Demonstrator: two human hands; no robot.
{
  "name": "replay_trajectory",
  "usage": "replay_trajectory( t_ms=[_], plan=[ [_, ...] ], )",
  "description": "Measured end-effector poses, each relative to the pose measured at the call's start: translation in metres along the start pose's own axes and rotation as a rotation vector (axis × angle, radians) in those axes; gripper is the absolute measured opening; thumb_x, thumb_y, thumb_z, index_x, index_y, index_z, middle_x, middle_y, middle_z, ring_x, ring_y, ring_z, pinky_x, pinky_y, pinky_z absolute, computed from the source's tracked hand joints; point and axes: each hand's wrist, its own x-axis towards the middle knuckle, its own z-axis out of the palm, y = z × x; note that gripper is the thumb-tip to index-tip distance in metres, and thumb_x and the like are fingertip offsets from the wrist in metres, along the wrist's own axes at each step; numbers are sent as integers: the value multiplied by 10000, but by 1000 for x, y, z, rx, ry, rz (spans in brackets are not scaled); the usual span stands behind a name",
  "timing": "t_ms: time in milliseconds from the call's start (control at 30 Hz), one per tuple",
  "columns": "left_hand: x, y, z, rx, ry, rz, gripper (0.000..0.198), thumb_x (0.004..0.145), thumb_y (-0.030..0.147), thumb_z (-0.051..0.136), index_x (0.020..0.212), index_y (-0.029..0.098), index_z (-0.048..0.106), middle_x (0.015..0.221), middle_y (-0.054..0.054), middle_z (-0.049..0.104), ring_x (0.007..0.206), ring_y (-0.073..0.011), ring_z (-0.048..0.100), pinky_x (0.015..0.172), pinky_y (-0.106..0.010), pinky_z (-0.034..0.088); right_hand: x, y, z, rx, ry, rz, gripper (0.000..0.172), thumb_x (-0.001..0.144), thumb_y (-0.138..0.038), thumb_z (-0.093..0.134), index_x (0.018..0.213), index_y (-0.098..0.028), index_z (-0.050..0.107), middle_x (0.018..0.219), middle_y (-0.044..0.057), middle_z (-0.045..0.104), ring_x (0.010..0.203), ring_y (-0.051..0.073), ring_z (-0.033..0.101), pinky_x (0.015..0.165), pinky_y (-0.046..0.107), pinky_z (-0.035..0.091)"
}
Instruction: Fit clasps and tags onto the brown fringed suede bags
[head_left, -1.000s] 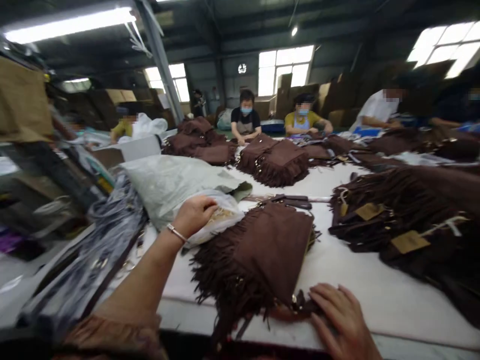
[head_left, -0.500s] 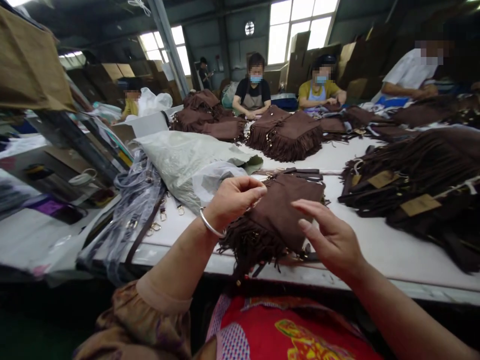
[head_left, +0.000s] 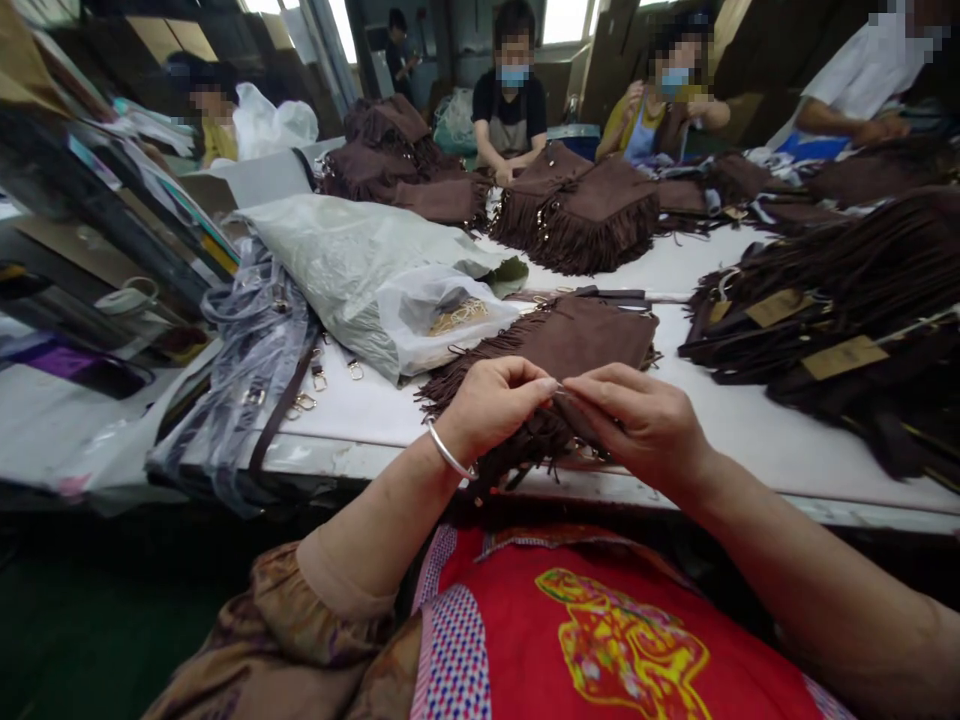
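My left hand (head_left: 504,405), with a silver bangle at its wrist, is closed in a pinch near the table's front edge. My right hand (head_left: 649,420) meets it fingertip to fingertip, its fingers pressed together. Whatever lies between the fingertips is too small to make out. Just beneath and behind both hands is a dark brown fringed bag (head_left: 592,335), lying flat on the white table; the hands cover part of its fringe. A white plastic bag (head_left: 409,310) with gold-coloured chains (head_left: 459,316) inside lies left of the fringed bag.
Plastic-wrapped straps (head_left: 251,360) with metal clasps hang over the table edge at left. More fringed brown bags (head_left: 600,205) are heaped farther back. At right, dark fringed bags carry tan tags (head_left: 844,357). Several people sit or stand across the table, including a masked person (head_left: 510,110).
My right hand has moved left and its fingertips now meet those of my left hand. The view has tilted down. A co-worker at the back has raised their hands.
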Motion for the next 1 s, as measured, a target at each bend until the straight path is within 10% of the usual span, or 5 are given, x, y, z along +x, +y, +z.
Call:
replay_trajectory(
  t_ms=[300, 533, 1000],
  plan=[
    [-31, -46, 59, -116, -31, -250, 165, 837, 260, 617, 749, 131, 671, 629, -5, 635, 472, -66, 489, 459, -174, 381, -56, 9, -23, -181, -144, 50, 121, 913, -128, 583, 988, -137, 679, 900, 71, 677, 797, 150, 648, 735, 259, 514],
    [-46, -67, 81, -330, 5, -478, 470, 866, 208, 579, 1315, 76, 540, 731, -32, 689, 443, -68, 497, 419, -180, 409, -85, 0, -22, -271, -156, 142, 150, 936, -147, 540, 981, -154, 683, 896, 62, 674, 806, 157, 649, 751, 264, 504],
    [-43, -80, 105, -479, 190, -440, 162, 806, 241, 682, 894, 107, 705, 624, 14, 591, 454, -50, 474, 377, -145, 360, -75, -9, -1, -393, -138, 114, 166, 950, -171, 549, 923, -161, 712, 778, 33, 638, 717, 138, 608, 641, 257, 411]
  ],
)
